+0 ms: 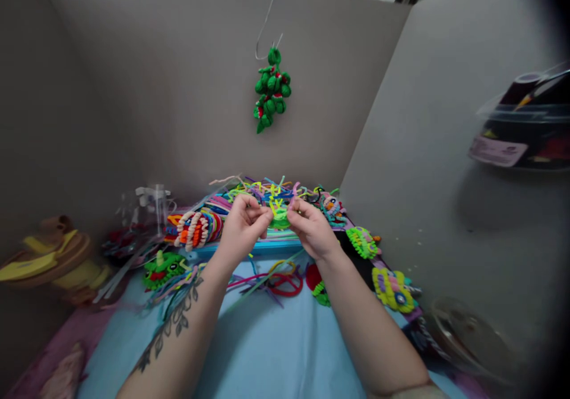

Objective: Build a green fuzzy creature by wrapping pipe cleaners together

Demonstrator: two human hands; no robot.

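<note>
Between my two hands is a bright green pipe cleaner piece [280, 218], bent into a small rounded shape. My left hand [244, 225] pinches its left end with thumb and fingers. On the other side my right hand [312, 228] grips the right end in a pinch. Yellow-green strands [275, 197] show just above the piece; whether they are joined to it I cannot tell. Behind and under the hands lies a pile of coloured pipe cleaners [222, 202]. A striped orange and cream pipe cleaner figure [193, 230] sits left of my left hand.
A green horned figure [164, 269] and loose pipe cleaners [285, 283] lie on the blue cloth [267, 351]. Green figures [363, 242] and yellow ones [392, 290] stand at right. A green bunch [271, 90] hangs from a wire; a clear bin [525, 129] is on the right wall.
</note>
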